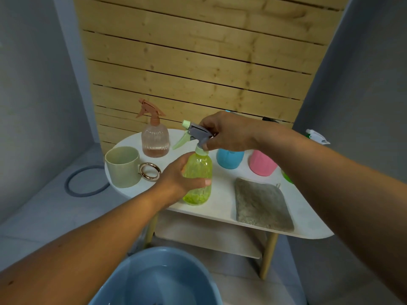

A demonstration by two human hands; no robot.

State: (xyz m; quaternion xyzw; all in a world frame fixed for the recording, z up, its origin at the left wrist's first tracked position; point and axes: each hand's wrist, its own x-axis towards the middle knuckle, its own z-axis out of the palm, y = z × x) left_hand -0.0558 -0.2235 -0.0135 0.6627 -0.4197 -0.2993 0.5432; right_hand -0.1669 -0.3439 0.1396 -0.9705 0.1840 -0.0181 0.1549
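While the basin (154, 280) is sitting at 6 o'clock, the left hand (178, 179) is wrapping the green bottle (199, 168), upright on the table (222, 194) near its front edge, and should be clamping it still. At 12 o'clock above, the right hand (229, 133) is pinching the sprayer (198, 131) at its collar; twisting there, kept level, is looking wisest. No writing is showing anywhere.

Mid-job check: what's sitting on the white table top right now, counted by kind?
Bottles: 4 (peach bottle, green bottle, blue bottle, pink bottle)
Mug: 1
Cloth: 1
Total: 6; a green sliver is too hidden to count.
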